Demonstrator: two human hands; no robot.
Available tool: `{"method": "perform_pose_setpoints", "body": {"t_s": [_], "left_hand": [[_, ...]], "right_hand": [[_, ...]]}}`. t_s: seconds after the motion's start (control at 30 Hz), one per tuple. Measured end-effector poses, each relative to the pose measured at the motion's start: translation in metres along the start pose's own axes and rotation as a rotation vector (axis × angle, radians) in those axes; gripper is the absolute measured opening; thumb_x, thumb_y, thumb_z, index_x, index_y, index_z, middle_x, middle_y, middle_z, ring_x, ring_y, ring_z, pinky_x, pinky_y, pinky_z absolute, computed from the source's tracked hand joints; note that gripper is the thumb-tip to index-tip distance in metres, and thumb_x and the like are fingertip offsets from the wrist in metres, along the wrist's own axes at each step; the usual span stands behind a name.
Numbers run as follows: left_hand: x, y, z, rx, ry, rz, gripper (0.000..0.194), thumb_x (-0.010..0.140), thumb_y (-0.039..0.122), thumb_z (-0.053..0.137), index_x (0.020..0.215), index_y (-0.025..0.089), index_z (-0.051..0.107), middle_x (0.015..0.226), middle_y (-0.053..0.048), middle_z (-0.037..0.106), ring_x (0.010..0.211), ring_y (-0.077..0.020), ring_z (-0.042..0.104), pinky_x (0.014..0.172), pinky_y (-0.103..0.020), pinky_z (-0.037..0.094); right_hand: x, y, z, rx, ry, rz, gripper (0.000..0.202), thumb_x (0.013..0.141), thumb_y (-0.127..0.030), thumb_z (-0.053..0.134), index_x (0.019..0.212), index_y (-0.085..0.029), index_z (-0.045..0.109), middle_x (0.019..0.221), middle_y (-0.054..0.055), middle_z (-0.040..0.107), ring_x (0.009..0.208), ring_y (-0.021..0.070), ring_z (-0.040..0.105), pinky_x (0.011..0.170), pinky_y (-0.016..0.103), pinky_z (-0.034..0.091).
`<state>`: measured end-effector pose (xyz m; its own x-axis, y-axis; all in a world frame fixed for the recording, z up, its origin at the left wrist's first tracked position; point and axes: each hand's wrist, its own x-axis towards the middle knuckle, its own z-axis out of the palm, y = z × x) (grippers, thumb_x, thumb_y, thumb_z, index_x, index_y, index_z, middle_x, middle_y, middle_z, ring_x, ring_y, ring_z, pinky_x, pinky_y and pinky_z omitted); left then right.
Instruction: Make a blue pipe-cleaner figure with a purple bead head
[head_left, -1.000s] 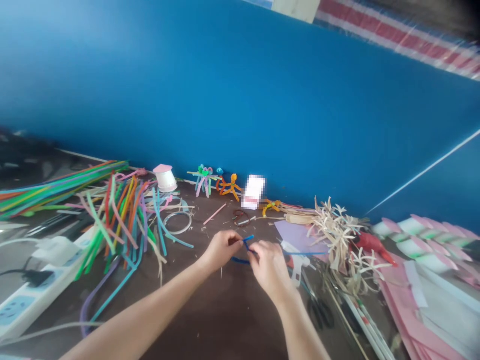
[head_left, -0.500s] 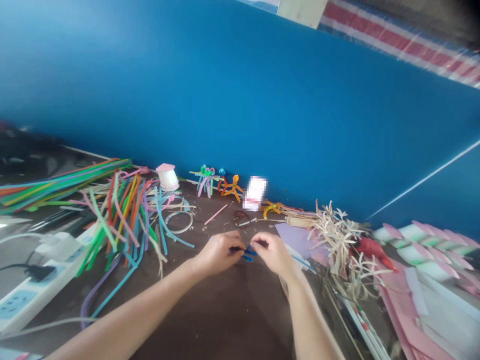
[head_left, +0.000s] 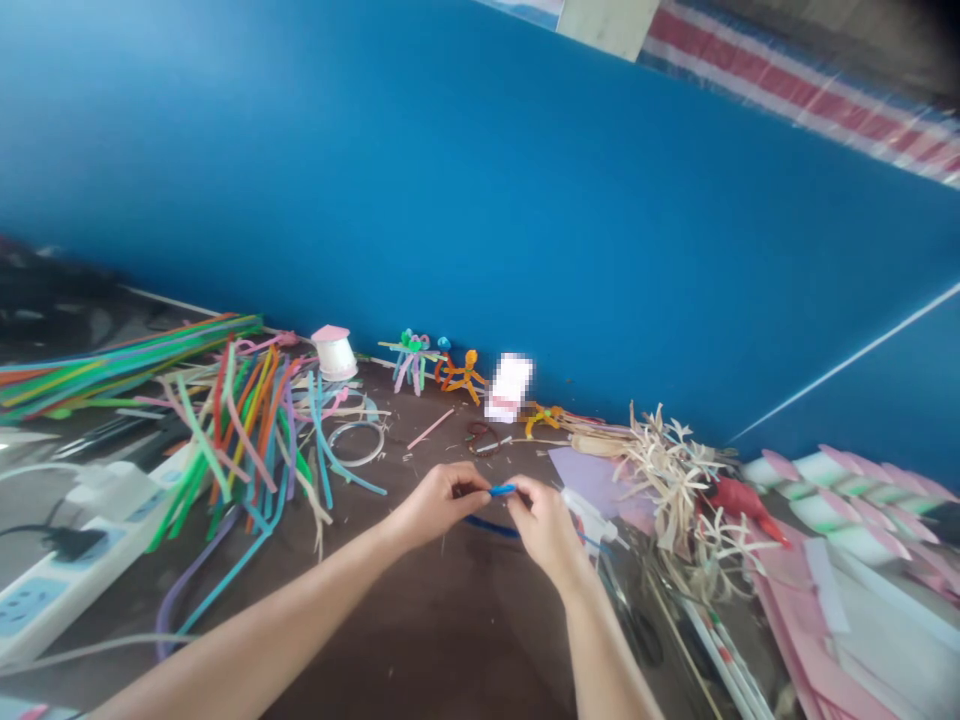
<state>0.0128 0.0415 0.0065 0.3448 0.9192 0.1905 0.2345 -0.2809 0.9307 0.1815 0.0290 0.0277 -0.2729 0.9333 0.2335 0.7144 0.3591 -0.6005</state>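
My left hand (head_left: 442,500) pinches one end of a short blue piece (head_left: 502,490), which looks like a pipe cleaner. The other end is between the fingers of my right hand (head_left: 544,520). A darker blue strand (head_left: 491,527) shows just below, between the two hands; where it joins the piece is hidden. Beyond my fingers a dark red beaded loop (head_left: 482,440) lies on the brown table (head_left: 450,640).
Colourful pipe cleaners (head_left: 225,430) and a white power strip (head_left: 97,570) are on the left. A white cup (head_left: 336,355) and an orange figure (head_left: 466,375) stand near the blue wall. Pale paper flowers (head_left: 667,460) and a white glue gun (head_left: 589,517) are at the right.
My right hand has turned and shifted slightly, uncovering the glue gun beside it. The blue piece now spans my fingertips, and a dark blue strand shows below.
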Motion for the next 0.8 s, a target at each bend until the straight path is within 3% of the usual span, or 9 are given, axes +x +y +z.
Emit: {"method": "perform_pose_setpoints", "body": {"t_s": [0.17, 0.4, 0.6, 0.8], "left_hand": [[0.000, -0.001, 0.001, -0.022, 0.042, -0.024, 0.011, 0.071, 0.019, 0.054, 0.070, 0.013, 0.063, 0.065, 0.001, 0.055, 0.060, -0.0099, 0.048, 0.055, -0.019, 0.036], [-0.002, -0.002, 0.004, 0.233, 0.209, 0.071, 0.010, 0.070, 0.014, 0.052, 0.067, 0.015, 0.061, 0.066, 0.000, 0.057, 0.063, -0.0110, 0.051, 0.057, -0.020, 0.038], [-0.007, 0.006, 0.003, 0.528, 0.182, 0.127, 0.013, 0.070, 0.015, 0.052, 0.073, 0.019, 0.063, 0.071, 0.000, 0.059, 0.065, -0.0110, 0.054, 0.058, -0.019, 0.037], [-0.009, 0.014, -0.002, 0.609, 0.070, 0.237, 0.017, 0.072, 0.015, 0.049, 0.077, 0.021, 0.065, 0.076, -0.001, 0.059, 0.067, -0.0116, 0.056, 0.057, -0.019, 0.037]], "right_hand": [[-0.003, -0.003, 0.003, -0.128, -0.010, -0.042, 0.021, 0.082, -0.020, 0.041, 0.073, -0.019, 0.060, 0.070, 0.002, 0.062, 0.064, 0.0142, 0.057, 0.058, 0.021, 0.035], [-0.016, -0.020, 0.004, -0.338, -0.034, -0.085, 0.013, 0.080, -0.017, 0.046, 0.075, -0.020, 0.057, 0.070, 0.001, 0.062, 0.066, 0.0146, 0.057, 0.059, 0.022, 0.032], [-0.015, -0.028, -0.008, -0.401, 0.004, -0.111, 0.012, 0.079, -0.015, 0.047, 0.075, -0.021, 0.056, 0.070, 0.000, 0.061, 0.065, 0.0151, 0.055, 0.060, 0.024, 0.031], [0.002, -0.020, -0.023, -0.139, -0.001, -0.078, 0.005, 0.076, -0.018, 0.052, 0.076, -0.020, 0.057, 0.073, -0.002, 0.061, 0.064, 0.0115, 0.056, 0.062, 0.021, 0.036]]}}
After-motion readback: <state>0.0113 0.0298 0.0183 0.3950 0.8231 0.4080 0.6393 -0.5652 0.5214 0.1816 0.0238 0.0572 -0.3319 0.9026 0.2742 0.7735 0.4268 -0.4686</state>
